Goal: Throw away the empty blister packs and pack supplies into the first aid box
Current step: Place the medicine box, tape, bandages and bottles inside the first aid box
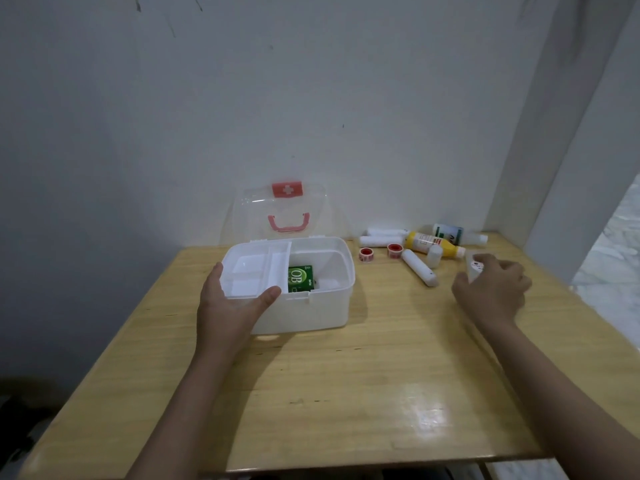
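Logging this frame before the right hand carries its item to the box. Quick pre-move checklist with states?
1. First aid box lid open: ok.
2. Left hand steadying the inner tray at the box's left end: ok.
3. Open compartment has room beside the green packet: ok.
4. Right hand closed on a small white item: ok; what the item is: cannot tell.
5. Table path from right hand to box free of clutter: ok.
6. Empty blister packs discarded: cannot tell, none in view.
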Demonstrator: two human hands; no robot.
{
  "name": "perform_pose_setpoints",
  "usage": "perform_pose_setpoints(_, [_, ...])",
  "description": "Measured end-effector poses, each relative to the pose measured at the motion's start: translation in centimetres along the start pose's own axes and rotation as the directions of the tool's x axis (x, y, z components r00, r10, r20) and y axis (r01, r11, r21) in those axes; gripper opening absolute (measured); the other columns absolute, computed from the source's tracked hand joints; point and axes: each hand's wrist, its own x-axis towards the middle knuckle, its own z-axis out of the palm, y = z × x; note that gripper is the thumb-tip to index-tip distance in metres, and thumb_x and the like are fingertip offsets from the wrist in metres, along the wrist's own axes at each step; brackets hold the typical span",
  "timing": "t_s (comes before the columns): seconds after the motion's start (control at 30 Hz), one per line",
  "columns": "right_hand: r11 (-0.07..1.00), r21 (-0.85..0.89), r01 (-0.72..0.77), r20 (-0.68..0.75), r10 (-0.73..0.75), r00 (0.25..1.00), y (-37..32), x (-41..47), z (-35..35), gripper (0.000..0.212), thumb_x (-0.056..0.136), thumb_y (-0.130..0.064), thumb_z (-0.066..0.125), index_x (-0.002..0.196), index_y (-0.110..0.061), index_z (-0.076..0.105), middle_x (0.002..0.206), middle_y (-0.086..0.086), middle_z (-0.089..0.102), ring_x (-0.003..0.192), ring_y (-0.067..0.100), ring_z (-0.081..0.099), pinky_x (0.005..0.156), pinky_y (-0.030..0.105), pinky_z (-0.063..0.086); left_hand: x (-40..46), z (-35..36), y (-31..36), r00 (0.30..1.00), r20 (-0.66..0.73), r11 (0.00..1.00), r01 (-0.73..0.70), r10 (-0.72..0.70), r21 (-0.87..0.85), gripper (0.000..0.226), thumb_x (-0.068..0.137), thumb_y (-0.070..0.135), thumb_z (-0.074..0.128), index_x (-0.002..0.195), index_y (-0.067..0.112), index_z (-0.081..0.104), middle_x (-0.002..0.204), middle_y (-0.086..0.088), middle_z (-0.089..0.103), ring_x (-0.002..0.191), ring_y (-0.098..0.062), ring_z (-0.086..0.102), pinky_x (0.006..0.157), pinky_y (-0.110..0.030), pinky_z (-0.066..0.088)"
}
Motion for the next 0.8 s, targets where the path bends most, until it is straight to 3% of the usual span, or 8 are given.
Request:
perform_pose_setpoints(0.13, [0.986,-0.148,-0.075,0.021,0.079,0.997,3.3,0.9,0.8,0.055,0.082,-0.046,0.062,0.132,-0.026,0.049,0.146,0.017,0.030,0.124,0.045,0.036,0.103,0.053,0.032,-0.2,0.0,0.2,1.000,-0.005,1.000,0.001,-0.001,0.004,0.104,0.063,0.043,0.083,0.148,0.021,0.027,0.152,-0.002,0.032,0.138,-0.024,0.032,0.108,-0.046,0.038])
perform_pose_setpoints(0.3, [0.987,-0.122,-0.102,0.029,0.106,0.994,3.6,1.9,1.3,0.052,0.081,-0.050,0.061,0.127,-0.026,0.057,0.132,0.019,0.051,0.118,0.044,0.045,0.100,0.049,0.034,-0.4,0.0,0.3,1.000,-0.003,1.000,-0.014,0.014,-0.001,0.101,0.065,0.040,0.082,0.147,0.019,0.027,0.152,-0.003,0.033,0.138,-0.024,0.032,0.106,-0.043,0.036])
perform_pose_setpoints(0.53, [0.966,0.204,-0.160,-0.132,0.189,0.973,3.2,1.7,0.4,0.044,0.079,-0.041,0.062,0.115,-0.016,0.067,0.120,0.019,0.062,0.114,0.042,0.047,0.092,0.047,0.043,-0.3,0.0,0.6,1.000,-0.004,1.000,-0.022,0.022,-0.011,0.101,0.065,0.038,0.083,0.147,0.017,0.028,0.152,-0.002,0.033,0.138,-0.023,0.032,0.105,-0.038,0.035])
perform_pose_setpoints(0.67, [0.865,0.486,0.126,-0.299,0.029,0.954,1.3,0.7,-1.2,0.038,0.076,-0.041,0.063,0.103,-0.016,0.070,0.105,0.009,0.069,0.098,0.026,0.059,0.087,0.044,0.049,-0.4,0.1,0.6,1.000,-0.011,1.000,-0.018,0.018,0.000,0.100,0.065,0.037,0.083,0.147,0.018,0.029,0.151,-0.004,0.034,0.137,-0.025,0.033,0.103,-0.041,0.038])
perform_pose_setpoints(0.8, [0.667,0.686,0.291,-0.235,-0.175,0.956,-3.6,-1.0,-3.6,0.012,0.079,-0.025,0.068,0.090,-0.022,0.069,0.080,-0.011,0.063,0.080,0.014,0.059,0.073,0.036,0.050,-0.4,0.1,0.7,1.000,-0.012,1.000,-0.008,0.008,-0.001,0.100,0.064,0.038,0.083,0.146,0.019,0.029,0.150,-0.004,0.035,0.136,-0.025,0.034,0.101,-0.043,0.040])
